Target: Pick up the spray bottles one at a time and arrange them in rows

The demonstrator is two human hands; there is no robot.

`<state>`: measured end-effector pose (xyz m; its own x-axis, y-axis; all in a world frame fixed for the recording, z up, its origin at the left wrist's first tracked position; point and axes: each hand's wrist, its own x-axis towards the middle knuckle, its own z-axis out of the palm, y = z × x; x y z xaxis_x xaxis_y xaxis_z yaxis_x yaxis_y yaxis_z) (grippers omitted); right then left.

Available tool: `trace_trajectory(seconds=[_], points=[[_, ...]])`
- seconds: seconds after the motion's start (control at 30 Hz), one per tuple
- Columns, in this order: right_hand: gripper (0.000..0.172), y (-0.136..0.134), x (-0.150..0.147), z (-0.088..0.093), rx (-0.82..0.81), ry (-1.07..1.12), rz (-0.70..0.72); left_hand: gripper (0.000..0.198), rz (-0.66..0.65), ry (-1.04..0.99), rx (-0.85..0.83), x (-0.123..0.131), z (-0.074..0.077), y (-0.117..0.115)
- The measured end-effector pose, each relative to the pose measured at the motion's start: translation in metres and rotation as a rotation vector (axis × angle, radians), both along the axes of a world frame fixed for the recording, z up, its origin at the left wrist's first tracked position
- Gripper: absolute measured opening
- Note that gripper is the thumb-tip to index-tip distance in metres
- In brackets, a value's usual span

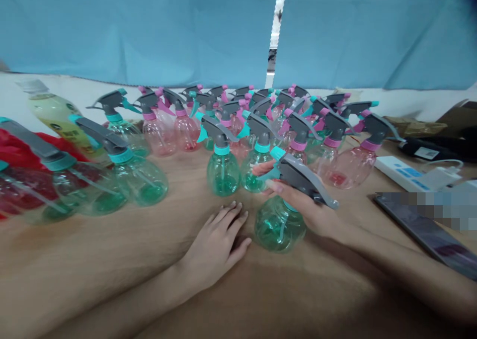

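Observation:
My right hand [313, 207] is wrapped round the neck of a green spray bottle [278, 227] with a grey and teal trigger head, slightly tilted. My left hand [219, 237] lies flat on the wooden table [179, 279], fingers stretched out, just left of that bottle and holding nothing. Right beyond my left fingertips stands another green spray bottle [223, 175]. A similar green bottle [253, 167] stands close by it, partly behind my right fingers. To their right a pink spray bottle [352, 167] leans near my right hand.
Several pink and green spray bottles crowd the back of the table. More green ones [141, 182] stand at the left, near a yellow-labelled bottle [59, 115] and red cloth [48, 147]. A phone [425, 229] and a white power strip [400, 172] lie right. A blue curtain [167, 31] hangs behind.

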<state>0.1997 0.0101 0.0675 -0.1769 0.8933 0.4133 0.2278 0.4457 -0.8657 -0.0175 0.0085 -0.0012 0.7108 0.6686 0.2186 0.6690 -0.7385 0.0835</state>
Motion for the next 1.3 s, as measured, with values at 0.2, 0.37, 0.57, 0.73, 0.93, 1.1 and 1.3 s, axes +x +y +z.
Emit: trace_trajectory(seconds=[0.2, 0.37, 0.57, 0.73, 0.93, 1.1, 1.3], points=[[0.031, -0.0010, -0.0001, 0.0009, -0.048, 0.029, 0.033, 0.045, -0.002, -0.020, 0.003, 0.0000, -0.0006, 0.0005], [0.028, -0.0001, -0.0007, 0.0012, -0.014, 0.044, 0.037, 0.045, -0.004, -0.016, -0.007, -0.0003, 0.0010, -0.0002], [0.029, 0.0006, -0.0015, -0.0012, -0.034, 0.035, 0.023, 0.044, -0.001, -0.036, -0.016, -0.0002, 0.0014, -0.0003], [0.030, 0.0010, -0.0018, -0.0024, -0.030, 0.037, 0.022, 0.045, -0.001, -0.018, -0.014, 0.0002, 0.0015, -0.0003], [0.031, 0.0010, -0.0013, -0.0026, -0.024, 0.016, 0.017, 0.043, 0.003, -0.043, -0.005, -0.0002, 0.0015, -0.0011], [0.024, 0.0021, 0.0001, -0.0029, -0.007, -0.012, 0.020, 0.043, -0.001, -0.053, -0.009, 0.0001, 0.0008, -0.0007], [0.012, 0.0057, 0.0002, 0.0024, 0.065, -0.035, 0.049, 0.045, -0.001, -0.023, -0.013, 0.0007, 0.0017, -0.0006]])
